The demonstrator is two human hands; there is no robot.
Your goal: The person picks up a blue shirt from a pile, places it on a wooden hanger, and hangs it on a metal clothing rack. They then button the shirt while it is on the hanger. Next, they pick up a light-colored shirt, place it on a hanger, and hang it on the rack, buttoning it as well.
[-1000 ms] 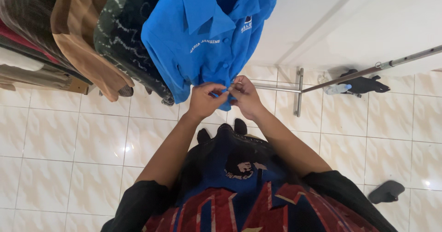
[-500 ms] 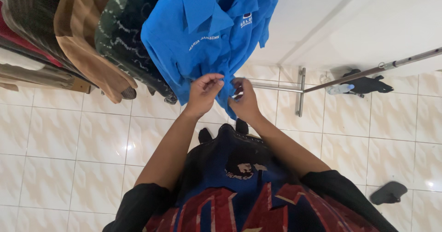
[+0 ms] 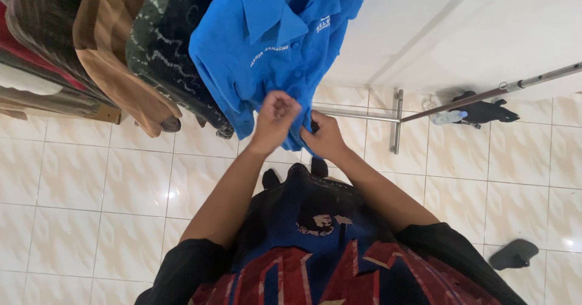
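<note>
Left hand [image 3: 276, 116] and right hand [image 3: 325, 136], each grip pinched on the blue shirt [image 3: 267, 50] front edge; fabric may slip free, or tugging may unseat the hanging garment.

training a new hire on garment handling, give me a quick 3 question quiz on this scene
1. True or false: both hands are on the blue shirt.
2. Multiple choice: which garment hangs right beside the blue shirt on the rack? A) a white coat B) a dark green patterned garment C) a yellow jacket
3. Short answer: what lies on the tiled floor at the lower right of the view?

Key
1. True: the left hand and the right hand both pinch the shirt's lower front edge.
2. B
3. A dark sandal.
</note>
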